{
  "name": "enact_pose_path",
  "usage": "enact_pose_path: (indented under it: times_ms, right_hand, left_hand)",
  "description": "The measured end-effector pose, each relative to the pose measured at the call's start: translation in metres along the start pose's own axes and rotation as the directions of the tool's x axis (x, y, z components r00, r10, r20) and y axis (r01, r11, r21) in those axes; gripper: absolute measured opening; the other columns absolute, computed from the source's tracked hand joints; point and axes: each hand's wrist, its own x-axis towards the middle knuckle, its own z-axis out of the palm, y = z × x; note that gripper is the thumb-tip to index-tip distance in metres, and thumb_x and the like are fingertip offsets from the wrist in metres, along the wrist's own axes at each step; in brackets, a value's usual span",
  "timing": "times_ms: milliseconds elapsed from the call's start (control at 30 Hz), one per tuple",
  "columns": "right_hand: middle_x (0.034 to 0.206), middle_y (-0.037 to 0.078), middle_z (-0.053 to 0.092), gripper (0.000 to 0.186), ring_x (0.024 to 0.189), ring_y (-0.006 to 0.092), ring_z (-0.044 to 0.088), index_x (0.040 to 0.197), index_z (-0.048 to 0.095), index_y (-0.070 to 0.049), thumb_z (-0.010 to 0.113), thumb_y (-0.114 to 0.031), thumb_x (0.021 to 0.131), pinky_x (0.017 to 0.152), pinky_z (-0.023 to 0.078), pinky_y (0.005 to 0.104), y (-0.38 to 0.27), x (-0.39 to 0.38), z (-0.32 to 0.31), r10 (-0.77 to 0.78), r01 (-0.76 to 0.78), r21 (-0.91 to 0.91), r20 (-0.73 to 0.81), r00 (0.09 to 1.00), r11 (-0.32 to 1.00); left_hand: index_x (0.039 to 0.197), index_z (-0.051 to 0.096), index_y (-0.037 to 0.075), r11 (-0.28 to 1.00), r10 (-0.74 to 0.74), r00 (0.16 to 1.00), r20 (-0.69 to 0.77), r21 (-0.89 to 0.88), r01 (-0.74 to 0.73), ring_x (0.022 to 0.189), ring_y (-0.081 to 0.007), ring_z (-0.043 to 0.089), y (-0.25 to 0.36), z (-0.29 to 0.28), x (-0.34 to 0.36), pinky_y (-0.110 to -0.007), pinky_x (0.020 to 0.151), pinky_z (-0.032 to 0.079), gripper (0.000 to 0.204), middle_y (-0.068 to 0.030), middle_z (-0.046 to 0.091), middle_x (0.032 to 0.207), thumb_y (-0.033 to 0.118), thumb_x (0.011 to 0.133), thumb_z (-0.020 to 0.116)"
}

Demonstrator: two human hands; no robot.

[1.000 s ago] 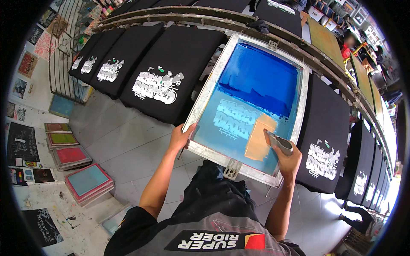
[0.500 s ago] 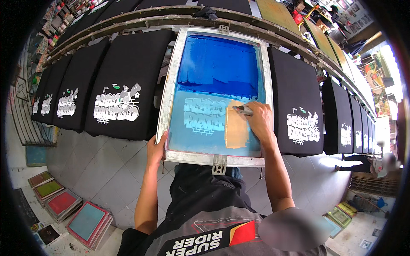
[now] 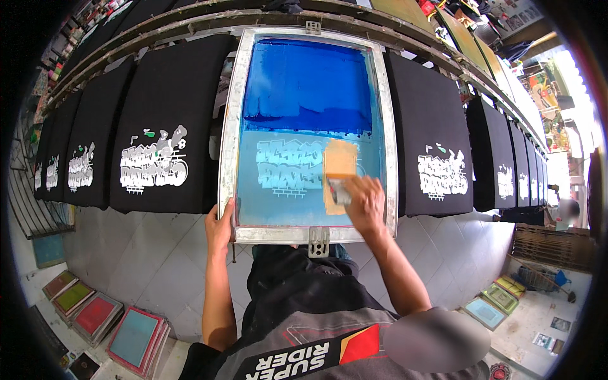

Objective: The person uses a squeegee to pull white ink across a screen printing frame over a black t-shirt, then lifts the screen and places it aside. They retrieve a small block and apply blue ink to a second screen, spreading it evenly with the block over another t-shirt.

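Observation:
A screen printing frame (image 3: 387,190) with metal sides lies over a black-covered board in front of me. Deep blue (image 3: 304,82) covers the far part of its mesh; the near part is pale blue and shows a lettered design (image 3: 288,168). My left hand (image 3: 220,225) grips the frame's left side near the front corner. My right hand (image 3: 364,201) is closed around a small squeegee (image 3: 339,190), blurred by motion. Its orange-stained edge lies across a light orange patch (image 3: 341,155) on the design's right part. My fingers partly hide the squeegee.
Boards with black fabric bearing white prints stand left (image 3: 171,114) and right (image 3: 430,126). Rails (image 3: 190,28) run behind the frame. Coloured screens are stacked at lower left (image 3: 134,335) and lower right (image 3: 484,313). Another person (image 3: 567,215) is at far right.
My right hand has drawn the squeegee toward me and down the orange patch. My left hand still grips the frame. The whole view has shifted slightly.

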Motion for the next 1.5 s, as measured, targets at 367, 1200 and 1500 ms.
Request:
enact_pose_path:
  times_ms: [367, 1200, 1500]
  right_hand:
    - [0.100, 0.006, 0.067, 0.030, 0.097, 0.0258, 0.064, 0.102, 0.073, -0.008, 0.063, -0.001, 0.075, 0.096, 0.046, 0.0445, -0.020, -0.020, -0.024, -0.011, 0.010, -0.047, -0.015, 1.000, 0.999]
    - [0.093, 0.005, 0.067, 0.030, 0.089, 0.0276, 0.064, 0.102, 0.074, -0.008, 0.075, -0.008, 0.072, 0.086, 0.048, 0.0421, -0.015, -0.035, 0.008, -0.005, -0.006, -0.101, -0.106, 0.994, 0.995]
    - [0.099, 0.016, 0.072, 0.025, 0.092, 0.0344, 0.070, 0.100, 0.076, -0.006, 0.082, -0.020, 0.080, 0.082, 0.053, 0.0459, 0.020, 0.092, -0.041, 0.159, -0.160, -0.019, 0.284, 0.946, 0.987]
  left_hand:
    - [0.120, 0.074, -0.003, 0.997, -0.003, 1.000, 0.015, 0.077, 0.002, 0.098, -0.0160, 0.066, 0.012, 0.000, -0.002, -0.032, 0.090, 0.050, 0.053, -0.0103, 0.075, 0.107, 0.045, 0.097, 0.076]
    - [0.118, 0.075, -0.002, 1.000, -0.007, 0.999, 0.034, -0.002, 0.007, 0.095, -0.0139, 0.066, -0.003, -0.002, 0.004, -0.031, 0.088, 0.051, 0.048, -0.0073, 0.075, 0.104, 0.042, 0.097, 0.078]
    - [0.117, 0.076, -0.002, 0.998, -0.050, 0.999, 0.014, 0.030, 0.050, 0.093, -0.0140, 0.066, 0.009, 0.002, 0.002, -0.031, 0.084, 0.052, 0.051, -0.0093, 0.076, 0.103, 0.044, 0.095, 0.079]
